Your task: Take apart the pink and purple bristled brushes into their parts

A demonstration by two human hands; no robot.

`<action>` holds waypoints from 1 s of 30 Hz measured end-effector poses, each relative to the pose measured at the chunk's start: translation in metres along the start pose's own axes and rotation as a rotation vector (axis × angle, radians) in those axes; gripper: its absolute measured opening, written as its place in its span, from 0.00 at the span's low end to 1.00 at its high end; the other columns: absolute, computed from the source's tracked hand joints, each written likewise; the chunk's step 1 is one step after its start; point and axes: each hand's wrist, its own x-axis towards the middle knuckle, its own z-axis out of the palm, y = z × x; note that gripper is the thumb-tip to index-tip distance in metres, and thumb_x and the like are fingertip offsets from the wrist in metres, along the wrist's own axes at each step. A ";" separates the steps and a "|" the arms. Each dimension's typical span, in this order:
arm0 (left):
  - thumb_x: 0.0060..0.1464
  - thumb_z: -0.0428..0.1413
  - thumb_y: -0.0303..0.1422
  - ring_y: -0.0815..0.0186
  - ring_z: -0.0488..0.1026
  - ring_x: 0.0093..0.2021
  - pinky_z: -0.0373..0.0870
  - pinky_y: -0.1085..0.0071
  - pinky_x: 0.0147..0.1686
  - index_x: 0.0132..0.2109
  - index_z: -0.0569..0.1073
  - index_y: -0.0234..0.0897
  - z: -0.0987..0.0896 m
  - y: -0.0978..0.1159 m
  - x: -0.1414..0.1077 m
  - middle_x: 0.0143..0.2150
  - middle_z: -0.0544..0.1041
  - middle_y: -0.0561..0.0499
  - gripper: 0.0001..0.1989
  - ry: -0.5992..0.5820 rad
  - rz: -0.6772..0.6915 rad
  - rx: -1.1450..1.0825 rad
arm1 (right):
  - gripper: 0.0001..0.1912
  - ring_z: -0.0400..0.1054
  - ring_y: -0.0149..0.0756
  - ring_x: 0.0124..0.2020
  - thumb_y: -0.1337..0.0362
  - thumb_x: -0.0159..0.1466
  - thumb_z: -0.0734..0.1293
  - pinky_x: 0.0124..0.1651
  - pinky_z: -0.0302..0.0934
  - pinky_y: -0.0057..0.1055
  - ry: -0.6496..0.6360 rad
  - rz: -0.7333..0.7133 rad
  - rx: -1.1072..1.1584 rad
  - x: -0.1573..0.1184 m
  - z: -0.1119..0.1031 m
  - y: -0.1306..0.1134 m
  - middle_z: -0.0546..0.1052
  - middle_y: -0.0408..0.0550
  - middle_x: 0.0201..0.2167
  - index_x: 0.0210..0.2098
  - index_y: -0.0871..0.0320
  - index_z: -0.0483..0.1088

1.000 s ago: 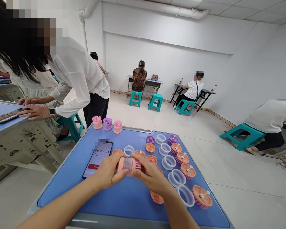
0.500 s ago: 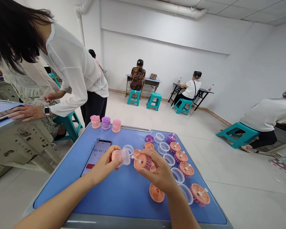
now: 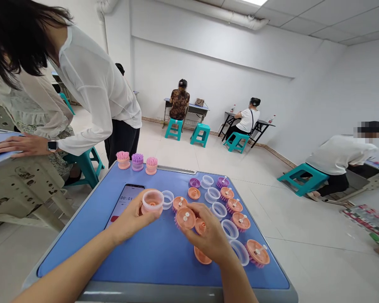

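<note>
My left hand (image 3: 129,221) is closed around an orange base with a translucent ring (image 3: 153,198) on it, its open top tilted toward me. Pinched in my right hand (image 3: 210,233) is an orange brush head (image 3: 185,218), its hollow side with a white stem facing me and its bristles turned away. Another brush head (image 3: 180,203) lies just behind it on the blue table. A loose clear ring (image 3: 167,200) stands beyond my left hand. Orange caps (image 3: 202,255) lie beside and partly under my right hand.
Several clear rings (image 3: 230,229) and upturned brush heads (image 3: 257,253) line the table's (image 3: 135,265) right side. Three assembled brushes (image 3: 137,162) stand at the far left edge. A phone (image 3: 126,198) with a timer lies left. A person in white (image 3: 91,88) leans over the neighbouring desk.
My left hand has turned the orange base with its ring from sideways to opening up. My right hand has turned the brush head's hollow side toward me, and the two pieces are farther apart.
</note>
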 end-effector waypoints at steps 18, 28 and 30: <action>0.48 0.56 0.41 0.58 0.70 0.45 0.69 0.64 0.43 0.46 0.65 0.36 -0.004 -0.002 0.006 0.43 0.72 0.46 0.20 0.089 0.006 0.025 | 0.08 0.66 0.44 0.45 0.61 0.57 0.68 0.49 0.57 0.44 -0.129 0.038 -0.234 -0.004 0.012 0.012 0.76 0.47 0.42 0.37 0.52 0.72; 0.49 0.55 0.38 0.60 0.69 0.44 0.68 0.65 0.43 0.47 0.65 0.37 -0.004 -0.004 0.006 0.43 0.71 0.47 0.18 -0.009 0.006 0.094 | 0.05 0.67 0.42 0.41 0.63 0.57 0.68 0.46 0.58 0.41 -0.167 0.094 -0.280 -0.004 0.009 0.008 0.75 0.47 0.36 0.33 0.55 0.69; 0.49 0.55 0.37 0.61 0.69 0.43 0.67 0.66 0.43 0.46 0.66 0.37 -0.004 -0.007 0.006 0.43 0.71 0.48 0.18 -0.019 0.022 0.091 | 0.05 0.66 0.42 0.40 0.62 0.56 0.68 0.44 0.60 0.39 -0.171 0.118 -0.278 -0.005 0.009 0.007 0.74 0.47 0.35 0.30 0.55 0.68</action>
